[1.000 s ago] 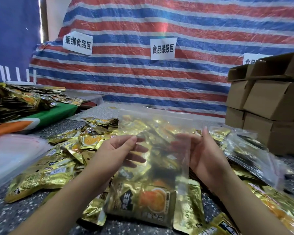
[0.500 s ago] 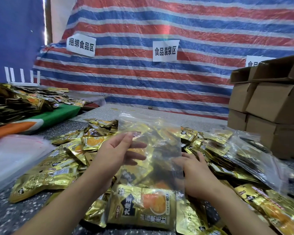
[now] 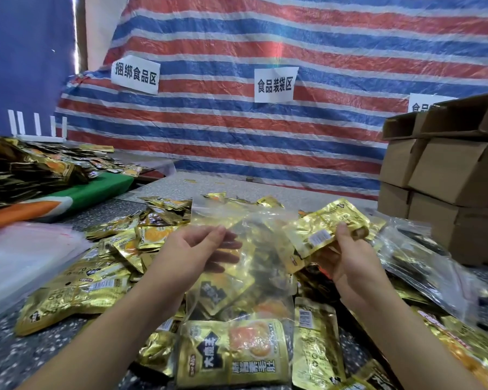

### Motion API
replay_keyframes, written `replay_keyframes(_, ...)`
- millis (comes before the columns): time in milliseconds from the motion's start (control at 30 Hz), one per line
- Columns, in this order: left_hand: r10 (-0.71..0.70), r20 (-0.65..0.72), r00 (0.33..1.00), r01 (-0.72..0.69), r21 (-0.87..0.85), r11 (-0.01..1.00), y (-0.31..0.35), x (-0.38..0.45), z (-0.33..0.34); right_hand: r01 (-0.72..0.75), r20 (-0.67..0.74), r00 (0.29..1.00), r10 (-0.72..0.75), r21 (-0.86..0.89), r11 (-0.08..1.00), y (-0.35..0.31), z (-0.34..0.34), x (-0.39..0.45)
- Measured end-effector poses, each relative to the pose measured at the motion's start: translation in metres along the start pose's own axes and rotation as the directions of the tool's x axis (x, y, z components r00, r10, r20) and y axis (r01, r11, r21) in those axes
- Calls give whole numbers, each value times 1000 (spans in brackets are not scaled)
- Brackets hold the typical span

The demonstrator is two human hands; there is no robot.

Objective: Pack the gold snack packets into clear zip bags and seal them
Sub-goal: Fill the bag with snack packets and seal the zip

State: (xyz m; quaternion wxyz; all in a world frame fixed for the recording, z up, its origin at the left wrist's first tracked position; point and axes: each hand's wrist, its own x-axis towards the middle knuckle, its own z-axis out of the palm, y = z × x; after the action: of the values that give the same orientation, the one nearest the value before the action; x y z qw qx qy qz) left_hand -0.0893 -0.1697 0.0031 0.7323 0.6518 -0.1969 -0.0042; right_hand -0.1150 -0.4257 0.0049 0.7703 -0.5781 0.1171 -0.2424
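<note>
Left hand (image 3: 200, 246) pinches the edge of the crinkly clear plastic zip bag (image 3: 237, 266) at centre, thumb in front, fingers behind the film — prob. to keep the mouth, up at 12 o'clock, open and the bag upright over the pile. Bag already has a few packets low down, so it's mid-fill, zip not closed. Right hand (image 3: 347, 263), at 3 o'clock of the bag, grips a shiny gold foil snack packet (image 3: 330, 223) w/ white barcode label, thumb on top, packet tilted toward the mouth; looks like the next one going in.

Around: loose gold packets heaped on the grey speckled table (image 3: 9, 358) from 6 to 10 o'clock. Filled clear bag (image 3: 423, 263) lies at 3 o'clock, brown cardboard boxes (image 3: 448, 178) stacked beyond it. Stack of empty clear bags (image 3: 26, 254) at 9 o'clock.

In the way: the floppy bag mouth may fold shut; pile crowds the bag's base.
</note>
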Motion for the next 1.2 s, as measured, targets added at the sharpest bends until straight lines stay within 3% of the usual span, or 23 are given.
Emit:
replay_keyframes(67,-2,9,1000,2,2,1000,-1,-1,0,-111,75,992,98,191,975,-5,-3,-2)
replay_keyframes(200,3,62,998,-4,15,1000,-1,-3,0,-196,159,976,146,369,908,-12,-9,-4)
replay_keyframes(433,37,135,990,-54,121,991,-1,-7,3,-160,232,973,7,653,740,-30,-12,-16)
replay_keyframes(767,40,128,991,-60,156,986,-1,-8,4,4,438,876,-204,417,909,-34,1,-26)
replay_keyframes(1000,38,143,989,-63,175,983,0,-8,3,169,414,869,-270,264,950,-30,1,-24)
replay_keyframes(1200,28,148,989,-60,214,975,0,-9,5,391,490,798,-350,21,920,-28,5,-33)
